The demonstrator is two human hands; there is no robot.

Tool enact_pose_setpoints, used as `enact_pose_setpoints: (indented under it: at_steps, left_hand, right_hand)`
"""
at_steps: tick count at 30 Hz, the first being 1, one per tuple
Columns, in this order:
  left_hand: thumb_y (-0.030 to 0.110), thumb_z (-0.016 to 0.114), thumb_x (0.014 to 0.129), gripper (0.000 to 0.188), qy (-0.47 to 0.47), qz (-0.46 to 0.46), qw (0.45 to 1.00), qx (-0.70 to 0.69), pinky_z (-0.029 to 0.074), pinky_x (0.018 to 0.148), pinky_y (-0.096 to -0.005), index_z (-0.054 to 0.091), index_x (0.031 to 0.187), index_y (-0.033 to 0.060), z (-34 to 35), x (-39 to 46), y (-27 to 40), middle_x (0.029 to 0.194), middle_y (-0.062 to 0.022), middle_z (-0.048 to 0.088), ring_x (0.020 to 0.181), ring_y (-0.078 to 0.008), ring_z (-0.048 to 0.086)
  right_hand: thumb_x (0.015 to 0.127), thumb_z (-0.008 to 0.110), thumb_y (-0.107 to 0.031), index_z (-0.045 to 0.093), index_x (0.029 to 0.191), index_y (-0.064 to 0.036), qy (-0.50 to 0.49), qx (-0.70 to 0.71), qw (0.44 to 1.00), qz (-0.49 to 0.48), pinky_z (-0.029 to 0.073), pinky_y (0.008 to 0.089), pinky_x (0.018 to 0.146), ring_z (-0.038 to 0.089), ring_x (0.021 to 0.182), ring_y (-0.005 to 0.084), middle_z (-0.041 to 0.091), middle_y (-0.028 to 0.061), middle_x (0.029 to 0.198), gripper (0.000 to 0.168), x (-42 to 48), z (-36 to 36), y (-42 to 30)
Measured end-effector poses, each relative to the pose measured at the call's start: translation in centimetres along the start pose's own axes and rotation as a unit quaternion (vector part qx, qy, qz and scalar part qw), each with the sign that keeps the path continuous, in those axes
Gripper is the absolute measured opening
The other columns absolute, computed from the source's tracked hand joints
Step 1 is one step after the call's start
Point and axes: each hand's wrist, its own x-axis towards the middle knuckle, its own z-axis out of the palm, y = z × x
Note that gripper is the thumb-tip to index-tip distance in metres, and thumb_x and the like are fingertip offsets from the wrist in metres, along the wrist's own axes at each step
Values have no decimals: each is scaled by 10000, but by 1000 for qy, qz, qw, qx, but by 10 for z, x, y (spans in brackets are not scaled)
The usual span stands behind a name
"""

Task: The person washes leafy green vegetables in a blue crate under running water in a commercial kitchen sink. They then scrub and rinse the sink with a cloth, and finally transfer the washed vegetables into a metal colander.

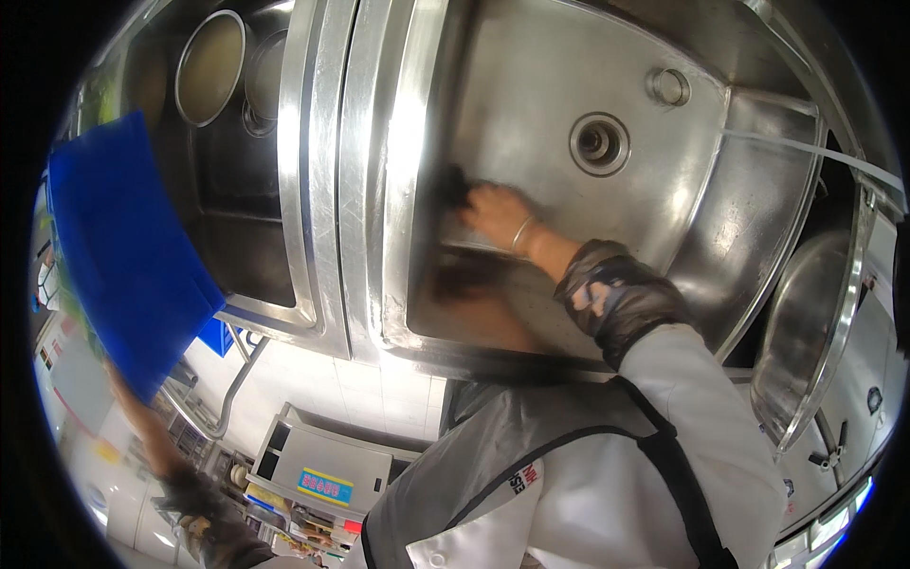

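My right hand is low in a stainless steel sink basin, closed on a dark, blurred scrubbing pad against the wall nearest the left sink. A ring-shaped bracelet and a dark patterned sleeve cover show on that arm. Far to the left, my left hand is at the lower edge of a large blue plastic board or container, its fingers mostly hidden behind it. The blue thing is tilted over the outer side of the second basin. A round drain shows in the right basin's floor.
Round metal pots stand in the left basin. A steel rim divides the basins. At right are a pale hose and a large metal bowl or pan. A grey cabinet with a written label stands below.
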Motion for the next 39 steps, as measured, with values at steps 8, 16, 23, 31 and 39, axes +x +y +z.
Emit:
enact_pose_setpoints:
  at_steps: [8,16,23,31,39]
  left_hand:
    - [395,313,1000,567,-13,16,999,40,243,1118,-399,317,1428,23,-7,2,-7,1483,-171,279,1354,-284,303]
    - [396,325,1002,546,-35,57,994,82,242,1111,-387,341,1427,53,-13,5,-22,1470,-139,307,1351,-259,304]
    - [440,313,992,592,-8,30,998,48,232,1115,-401,321,1435,47,-13,1,-24,1473,-157,304,1361,-276,287]
    - [406,305,994,557,-38,27,999,6,248,1106,-396,344,1426,57,-21,18,-41,1450,-134,345,1325,-259,342]
    - [419,330,991,567,-20,5,1000,-19,257,1100,-398,350,1424,55,-15,24,-36,1451,-133,345,1327,-263,342]
  right_hand:
    - [783,538,-62,633,986,-85,152,-55,953,256,459,406,705,570,836,293,572,122,894,225,-21,-102,82]
    - [797,615,-229,441,1344,-78,-30,44,997,-61,224,422,1125,279,1380,285,325,192,1460,594,-29,3,-9]
    - [801,619,-263,537,1228,-61,179,-59,979,78,251,416,1107,334,1341,287,374,183,1428,480,48,-29,71]
    - [823,639,-245,401,1339,-38,275,-63,869,407,224,447,1107,276,1345,378,303,235,1446,605,8,-115,223]
    - [804,647,-164,476,1279,-27,314,-66,786,529,280,466,1062,324,1303,412,338,276,1404,523,-87,-79,163]
